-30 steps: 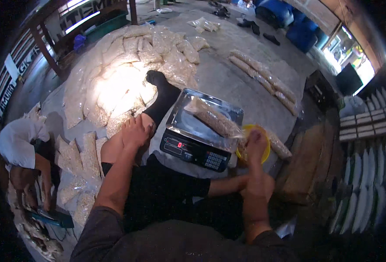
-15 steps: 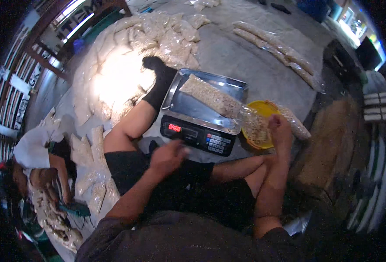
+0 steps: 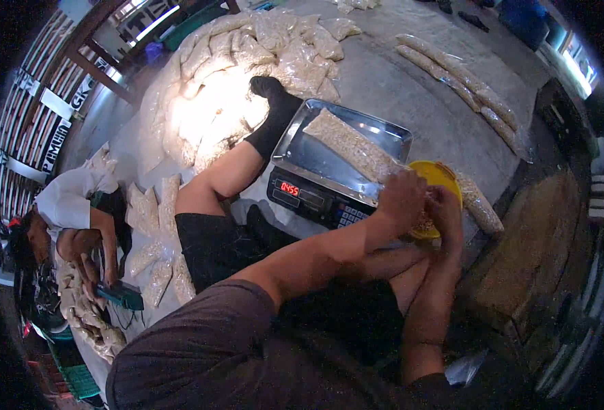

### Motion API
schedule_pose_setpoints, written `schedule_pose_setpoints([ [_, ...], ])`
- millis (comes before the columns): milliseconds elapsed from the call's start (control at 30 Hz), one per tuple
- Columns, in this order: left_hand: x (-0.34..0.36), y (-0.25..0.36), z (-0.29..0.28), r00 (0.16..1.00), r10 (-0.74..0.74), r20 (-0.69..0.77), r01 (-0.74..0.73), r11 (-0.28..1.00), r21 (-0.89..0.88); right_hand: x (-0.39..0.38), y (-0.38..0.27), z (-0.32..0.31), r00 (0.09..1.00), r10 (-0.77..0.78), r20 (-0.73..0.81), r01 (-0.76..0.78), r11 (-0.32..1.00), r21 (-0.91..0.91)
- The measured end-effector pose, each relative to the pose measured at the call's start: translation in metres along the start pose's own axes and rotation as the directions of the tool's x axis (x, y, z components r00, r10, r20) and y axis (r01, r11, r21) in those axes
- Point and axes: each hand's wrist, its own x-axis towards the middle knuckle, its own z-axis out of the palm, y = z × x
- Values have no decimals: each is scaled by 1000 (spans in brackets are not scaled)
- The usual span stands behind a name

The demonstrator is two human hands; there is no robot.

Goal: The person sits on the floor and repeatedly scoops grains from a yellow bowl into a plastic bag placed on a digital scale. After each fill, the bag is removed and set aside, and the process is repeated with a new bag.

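A clear plastic bag of pale puffed snack pieces (image 3: 349, 145) lies slanted on the metal tray (image 3: 397, 140) of a digital scale (image 3: 300, 198) with a lit red display. My left hand (image 3: 404, 199) reaches across to the bag's right end, its fingers curled over the loose plastic there. Beside it, my right hand (image 3: 445, 210) is closed in a pinch over a yellow bowl (image 3: 450, 179); what the fingertips hold is hidden. Loose pieces (image 3: 425, 222) show in the bowl, partly covered by both hands.
Many filled bags (image 3: 274, 48) are heaped beyond my outstretched leg. Long filled bags (image 3: 452, 78) lie at the far right, another (image 3: 481, 205) beside the bowl. A wooden block (image 3: 527, 246) stands at right. At left another person (image 3: 76, 205) bends over a green tool (image 3: 121, 296).
My left hand has moved right, from in front of the scale to the bag's end. My right hand has lowered slightly toward the bowl. The view has shifted a little.
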Motion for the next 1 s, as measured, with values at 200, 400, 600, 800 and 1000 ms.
schedule_pose_setpoints([
  [200,-5,-35,4,958,-182,-221,81,913,-400,34,-3,30,983,-180,-42,181,983,24],
  [400,-18,-40,-31,925,-372,-80,268,785,-559,-1,-46,34,926,-244,-286,197,963,-185],
  [600,-14,-33,-30,963,-211,-168,99,857,-506,-27,-56,38,927,-370,56,374,921,-110],
  [800,0,-46,-58,941,-319,112,306,664,-683,5,-44,63,948,-311,59,295,800,-522],
  [1000,-8,-128,-42,972,-157,-177,62,890,-451,16,-50,82,939,-341,39,298,753,-586],
])
